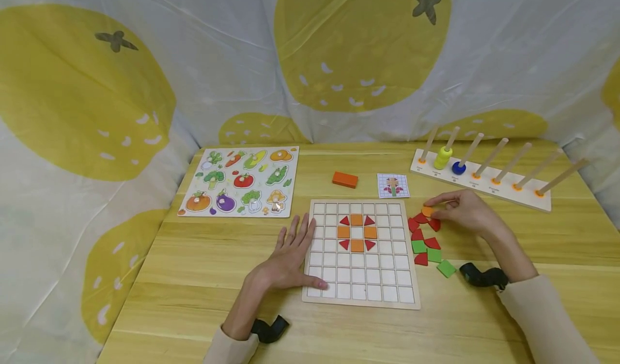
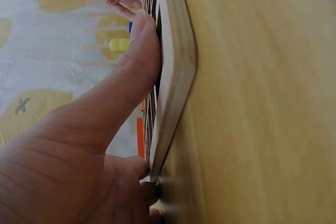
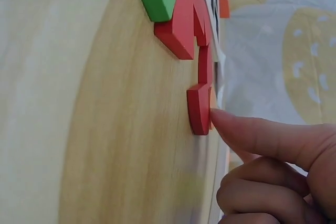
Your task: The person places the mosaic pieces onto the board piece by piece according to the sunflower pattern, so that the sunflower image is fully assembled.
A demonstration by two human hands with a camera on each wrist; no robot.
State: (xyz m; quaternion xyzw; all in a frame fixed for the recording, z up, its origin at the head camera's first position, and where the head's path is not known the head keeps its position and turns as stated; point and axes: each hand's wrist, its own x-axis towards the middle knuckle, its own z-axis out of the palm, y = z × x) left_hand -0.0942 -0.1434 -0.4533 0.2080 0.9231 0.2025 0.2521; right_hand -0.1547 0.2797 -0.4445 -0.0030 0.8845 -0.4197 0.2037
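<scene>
My left hand [image 1: 286, 261] rests with spread fingers at the left edge of a wooden grid board [image 1: 312, 299]. Its thumb [image 2: 139, 51] lies over the board's near left corner. On the grid, orange squares [image 1: 356, 219] and red triangles [image 1: 370, 244] form a ring around one bare cell. To the right of the board, my right hand [image 1: 467, 211] pinches a small orange piece [image 1: 427, 211] between thumb and index finger, at the far end of a loose group of red pieces [image 1: 432, 243] and green squares [image 1: 434, 254]. The orange piece is mostly hidden in the right wrist view.
Behind the board lie an orange block [image 1: 345, 179] and a pattern card [image 1: 393, 185]. A vegetable puzzle [image 1: 237, 181] sits at the back left. At the back right stands a peg rack [image 1: 484, 183] with yellow and blue beads. A lemon-print cloth [image 1: 232, 57] hangs behind the table.
</scene>
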